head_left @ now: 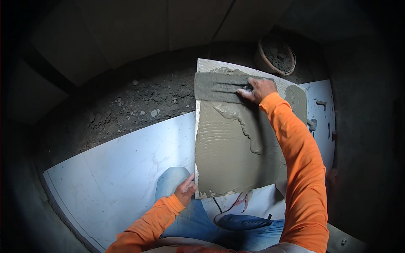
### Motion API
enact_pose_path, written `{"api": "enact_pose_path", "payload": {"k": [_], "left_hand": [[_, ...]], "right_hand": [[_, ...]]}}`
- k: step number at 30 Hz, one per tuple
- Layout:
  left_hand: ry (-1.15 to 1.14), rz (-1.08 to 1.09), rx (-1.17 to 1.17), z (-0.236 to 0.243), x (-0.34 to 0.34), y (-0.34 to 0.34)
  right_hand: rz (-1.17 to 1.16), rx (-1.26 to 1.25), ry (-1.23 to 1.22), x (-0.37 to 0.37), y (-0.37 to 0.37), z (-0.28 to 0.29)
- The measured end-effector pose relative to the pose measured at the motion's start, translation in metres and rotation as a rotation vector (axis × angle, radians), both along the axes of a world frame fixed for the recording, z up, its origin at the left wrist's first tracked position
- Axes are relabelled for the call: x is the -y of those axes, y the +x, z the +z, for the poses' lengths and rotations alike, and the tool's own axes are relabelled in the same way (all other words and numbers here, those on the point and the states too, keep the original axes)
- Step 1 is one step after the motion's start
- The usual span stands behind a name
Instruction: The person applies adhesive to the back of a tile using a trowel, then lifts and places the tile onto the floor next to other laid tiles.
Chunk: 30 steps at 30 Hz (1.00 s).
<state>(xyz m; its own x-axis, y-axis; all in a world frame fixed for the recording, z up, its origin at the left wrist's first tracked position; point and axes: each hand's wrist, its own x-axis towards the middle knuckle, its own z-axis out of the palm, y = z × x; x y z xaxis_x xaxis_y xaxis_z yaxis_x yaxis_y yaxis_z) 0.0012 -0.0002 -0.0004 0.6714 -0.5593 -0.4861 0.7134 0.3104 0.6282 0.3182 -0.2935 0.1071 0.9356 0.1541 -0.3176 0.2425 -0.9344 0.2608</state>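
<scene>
A tile [206,64] is held up with its back toward me, tilted above my knees. Grey mortar [228,166] covers most of it, with comb-like ridges on the left and a thick raised bead near the middle. My right hand [258,89] is closed on a long grey plastering float [217,88], which lies flat across the upper part of the mortar; its handle is mostly hidden under the fingers. At the tile's lower left edge, my left hand [185,189] grips the side, its fingertips partly out of sight.
White marbled floor tiles [118,164] spread around my legs. Beyond them lies loose rubble [143,101]. A bucket [262,63] of dark mix stands behind the tile. On the right are a mallet [312,124] and a small angled tool [321,103]. Sandal straps [241,201] show below the tile.
</scene>
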Motion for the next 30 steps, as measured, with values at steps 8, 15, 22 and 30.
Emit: {"api": "enact_pose_path", "payload": {"k": [8, 15, 22, 30], "left_hand": [[-0.017, 0.014, -0.003, -0.002, 0.001, -0.001], [0.012, -0.005, 0.020, 0.010, 0.003, 0.007], [0.008, 0.049, 0.054, 0.013, 0.008, 0.007], [0.098, 0.003, 0.107, 0.002, 0.004, 0.000]], "right_hand": [[-0.141, -0.061, 0.002, 0.012, 0.031, 0.004], [-0.179, -0.101, 0.024, 0.025, 0.042, 0.007], [-0.204, -0.155, 0.031, 0.063, 0.042, 0.011], [-0.295, -0.116, 0.041, 0.139, 0.012, 0.015]]}}
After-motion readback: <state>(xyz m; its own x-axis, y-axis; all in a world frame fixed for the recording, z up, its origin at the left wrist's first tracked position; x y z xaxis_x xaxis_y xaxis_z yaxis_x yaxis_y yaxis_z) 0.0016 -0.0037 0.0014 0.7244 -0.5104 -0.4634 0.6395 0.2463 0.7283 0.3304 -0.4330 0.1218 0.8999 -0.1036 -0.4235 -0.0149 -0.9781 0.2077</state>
